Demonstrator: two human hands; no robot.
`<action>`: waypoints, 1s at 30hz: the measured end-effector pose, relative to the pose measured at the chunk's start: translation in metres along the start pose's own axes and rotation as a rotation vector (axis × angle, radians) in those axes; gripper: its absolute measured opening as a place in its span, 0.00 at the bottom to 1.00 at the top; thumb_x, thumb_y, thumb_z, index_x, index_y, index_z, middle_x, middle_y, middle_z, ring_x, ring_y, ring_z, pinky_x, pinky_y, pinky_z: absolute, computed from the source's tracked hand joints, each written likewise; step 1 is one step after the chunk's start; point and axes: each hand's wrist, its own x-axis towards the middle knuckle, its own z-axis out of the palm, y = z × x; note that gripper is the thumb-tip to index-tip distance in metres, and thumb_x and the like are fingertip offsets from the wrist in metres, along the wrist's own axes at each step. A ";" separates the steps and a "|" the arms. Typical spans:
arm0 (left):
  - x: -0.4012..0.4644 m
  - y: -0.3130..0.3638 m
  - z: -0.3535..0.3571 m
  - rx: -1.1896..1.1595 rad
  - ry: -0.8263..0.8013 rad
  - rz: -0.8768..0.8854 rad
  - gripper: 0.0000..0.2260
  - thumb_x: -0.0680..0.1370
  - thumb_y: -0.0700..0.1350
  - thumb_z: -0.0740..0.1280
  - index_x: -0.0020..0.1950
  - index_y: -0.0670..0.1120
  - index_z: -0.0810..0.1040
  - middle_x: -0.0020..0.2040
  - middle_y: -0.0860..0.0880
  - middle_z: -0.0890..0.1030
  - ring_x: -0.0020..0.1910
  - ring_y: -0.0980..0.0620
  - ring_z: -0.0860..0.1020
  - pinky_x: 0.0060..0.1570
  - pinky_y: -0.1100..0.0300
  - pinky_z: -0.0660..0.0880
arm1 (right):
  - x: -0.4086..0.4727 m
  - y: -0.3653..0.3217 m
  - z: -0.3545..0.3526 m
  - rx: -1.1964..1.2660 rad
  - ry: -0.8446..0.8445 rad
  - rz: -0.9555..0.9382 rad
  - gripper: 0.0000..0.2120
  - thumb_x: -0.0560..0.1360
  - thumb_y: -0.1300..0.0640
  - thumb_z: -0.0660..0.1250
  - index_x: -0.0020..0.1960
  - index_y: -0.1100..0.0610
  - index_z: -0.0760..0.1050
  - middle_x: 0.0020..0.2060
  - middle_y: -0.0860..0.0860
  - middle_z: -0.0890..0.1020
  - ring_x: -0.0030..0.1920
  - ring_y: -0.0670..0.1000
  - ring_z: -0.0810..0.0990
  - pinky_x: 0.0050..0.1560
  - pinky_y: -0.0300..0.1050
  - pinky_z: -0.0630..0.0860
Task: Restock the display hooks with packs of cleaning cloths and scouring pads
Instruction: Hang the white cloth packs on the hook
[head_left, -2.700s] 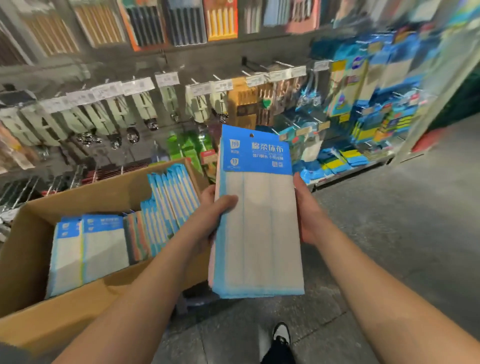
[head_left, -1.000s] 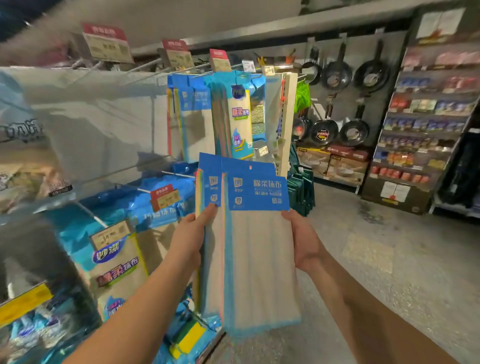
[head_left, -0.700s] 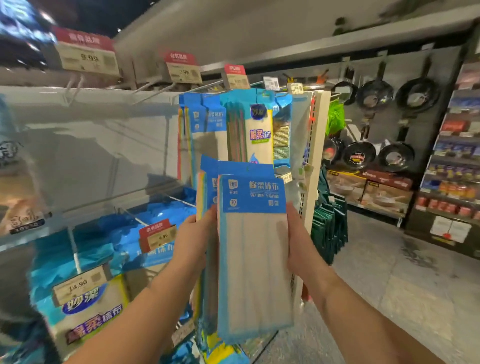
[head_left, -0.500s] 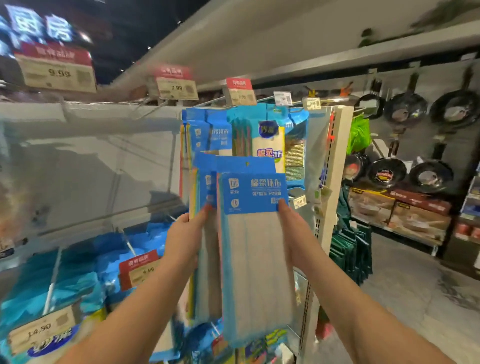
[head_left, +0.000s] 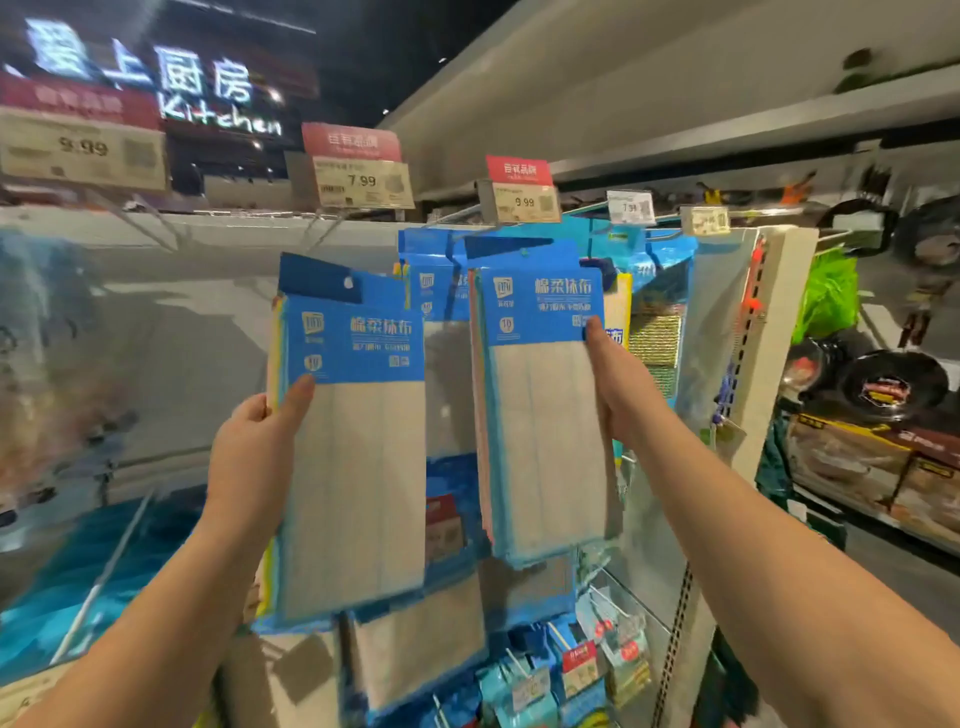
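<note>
Two stacks of cleaning-cloth packs are held up in front of the top row of display hooks. The left hand (head_left: 254, 457) is curled round the left stack (head_left: 348, 447), thumb pressed on the front just under the blue header card, remaining fingers hidden behind. The right hand (head_left: 618, 395) is closed on the right stack (head_left: 545, 421) at its right edge, thumb on the header card.

The right stack is raised higher and lies close under the hook (head_left: 457, 213) carrying the red 9.99 price tag (head_left: 522, 189), where matching hung packs (head_left: 431, 280) are already seen behind. Whether the hanging hole has reached the hook tip cannot be told. The left stack is held lower and to the left, before a bare stretch of back panel (head_left: 156, 332); its hanging hole (head_left: 349, 283) is visible and free.

Step judged in hand: hanging of the right stack. The next move is judged to call for the header hole to be lined up with the hook tip, then the packs to be slid back along the wire. Several packs are gripped together, so misaligned holes are a likely snag. The left stack is judged to wait its turn.
</note>
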 end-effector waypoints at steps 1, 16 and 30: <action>0.000 0.000 -0.002 -0.015 -0.003 0.003 0.28 0.71 0.71 0.67 0.48 0.46 0.81 0.47 0.41 0.85 0.46 0.38 0.83 0.51 0.33 0.79 | 0.005 0.000 0.003 -0.011 -0.017 -0.009 0.30 0.67 0.25 0.63 0.57 0.45 0.81 0.50 0.49 0.87 0.52 0.55 0.85 0.59 0.62 0.79; 0.011 -0.007 -0.011 -0.216 -0.103 -0.052 0.18 0.77 0.62 0.69 0.50 0.47 0.81 0.47 0.44 0.85 0.47 0.39 0.83 0.57 0.31 0.77 | 0.036 -0.015 0.025 0.085 -0.098 -0.073 0.22 0.79 0.36 0.60 0.62 0.50 0.78 0.50 0.51 0.87 0.51 0.53 0.86 0.55 0.53 0.81; 0.011 -0.011 -0.013 -0.250 -0.126 -0.085 0.22 0.72 0.66 0.70 0.50 0.49 0.83 0.49 0.44 0.85 0.47 0.39 0.83 0.57 0.29 0.76 | 0.051 -0.002 0.025 0.043 -0.067 -0.017 0.23 0.76 0.33 0.62 0.59 0.48 0.80 0.50 0.50 0.87 0.51 0.54 0.86 0.54 0.54 0.81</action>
